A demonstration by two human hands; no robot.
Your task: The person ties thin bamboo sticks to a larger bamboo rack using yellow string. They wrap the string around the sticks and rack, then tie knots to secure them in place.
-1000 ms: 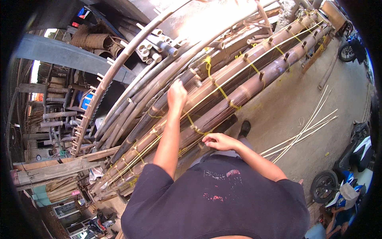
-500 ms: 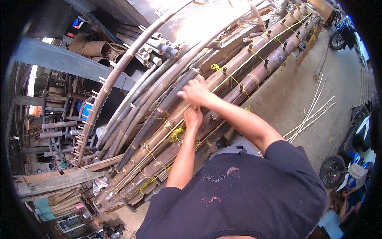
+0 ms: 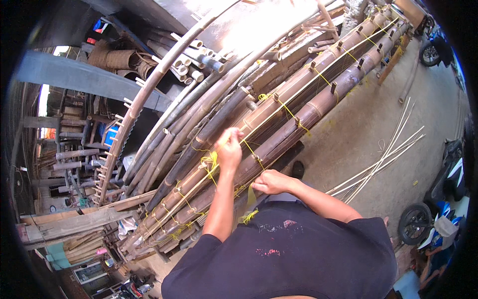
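Head view: person stands over a long bamboo frame (image 3: 279,124), thick poles lashed side by side with thin slats between, propped on a leaning stack of more bamboo poles (image 3: 189,124). Left hand (image 3: 230,148) is up on the frame's middle, fingers closed and pinching yellow string (image 3: 209,162) at a knot on the slats. Right hand (image 3: 269,182) sits lower, at the frame's near edge, fingers curled together on the bottom pole; cannot tell whether it grips string or only presses the pole. More yellow ties (image 3: 279,102) dot the frame along its length.

Frame's long axis runs diagonally, from lower left by the wooden planks (image 3: 74,219) up to the upper right, far end pointing toward a parked motorbike (image 3: 433,47). Loose thin bamboo strips (image 3: 388,159) lie on the concrete floor (image 3: 358,124) to the right, well apart from both hands. Another motorbike (image 3: 433,219) is at the right edge.

Risks, as I judge them: string could slip or snap if pulled hard, leaving the slats loose; sharp slat edges could cut fingers; the leaning poles could shift under pressure.
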